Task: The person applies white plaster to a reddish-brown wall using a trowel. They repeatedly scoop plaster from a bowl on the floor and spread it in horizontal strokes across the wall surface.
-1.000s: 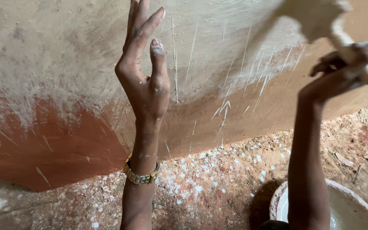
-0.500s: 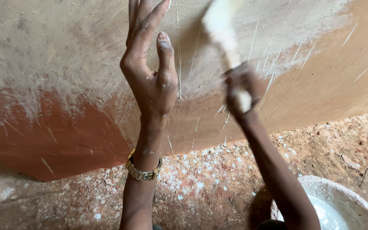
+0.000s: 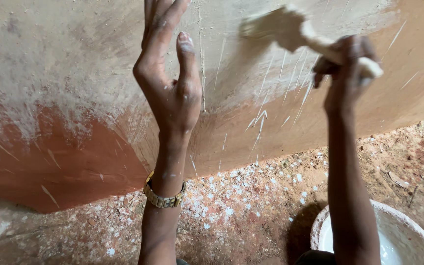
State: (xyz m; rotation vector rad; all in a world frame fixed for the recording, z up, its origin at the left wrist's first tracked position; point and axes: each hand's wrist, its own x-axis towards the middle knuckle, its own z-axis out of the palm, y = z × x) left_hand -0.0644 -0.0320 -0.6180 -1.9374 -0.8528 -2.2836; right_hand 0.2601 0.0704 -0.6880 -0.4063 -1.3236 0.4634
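Fingers of the right hand [image 3: 345, 66] are clenched round the handle of a brush [image 3: 290, 30], gripping near the handle's end; the pale bristle head is blurred, angled up-left and at or just off the wall [image 3: 65, 73] – can't tell which. Left hand [image 3: 172, 91] is released, fingers straight and pointing up, thumb apart; palm seems to lean on the wall left of the brush, w/ nothing held. A gold bracelet [image 3: 164, 197] sits on the left wrist. Wall is whitish up top where coated, bare red-brown lower down, w/ thin white drip streaks betw. the hands and below the brush. Ground [image 3: 251, 216] at the wall's foot is reddish dirt flecked w/ white spots. A white bucket [image 3: 408, 230] w/ pale liquid sits bottom right, partly behind the right forearm.
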